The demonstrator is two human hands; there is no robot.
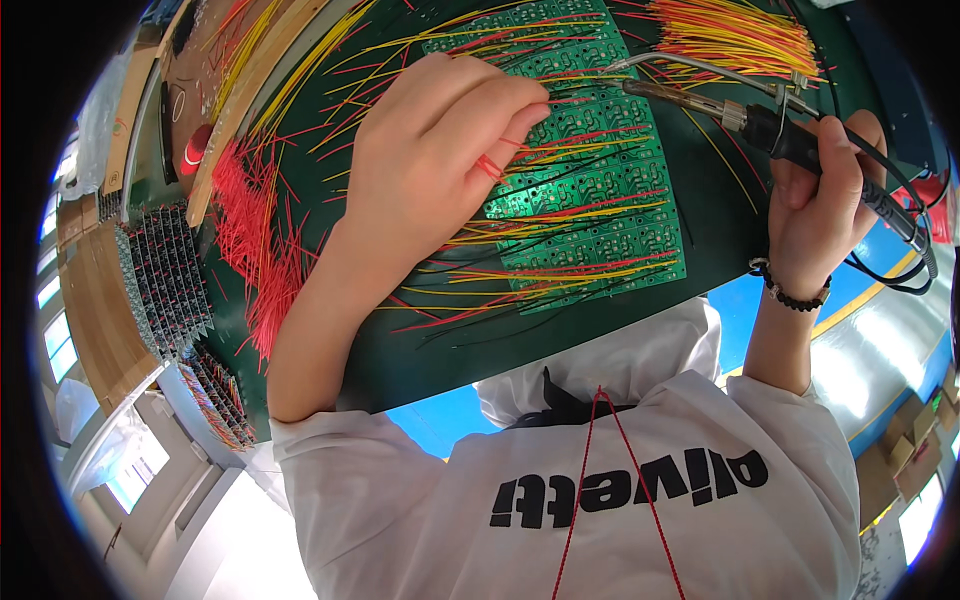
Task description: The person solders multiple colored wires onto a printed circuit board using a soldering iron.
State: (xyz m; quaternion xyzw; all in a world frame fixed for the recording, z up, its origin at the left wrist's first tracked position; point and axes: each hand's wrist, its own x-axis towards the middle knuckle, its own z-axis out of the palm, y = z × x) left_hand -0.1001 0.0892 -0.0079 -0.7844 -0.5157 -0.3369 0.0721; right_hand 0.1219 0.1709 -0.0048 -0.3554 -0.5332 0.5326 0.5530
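Note:
A green circuit board panel point(590, 190) lies on a dark green mat, with red, yellow and black wires soldered across it. My left hand point(430, 150) rests on the panel's left part and pinches a thin red wire point(492, 168) between its fingertips. My right hand point(820, 200) grips the black handle of a soldering iron point(700, 105), whose metal tip points left onto the board just by my left fingertips.
A bundle of cut yellow and red wires point(735, 35) lies at the top right. Loose red wires point(250, 230) are heaped at the left, yellow ones above them. Stacks of finished boards point(165, 275) stand at the far left. The iron's black cord point(905, 225) loops off right.

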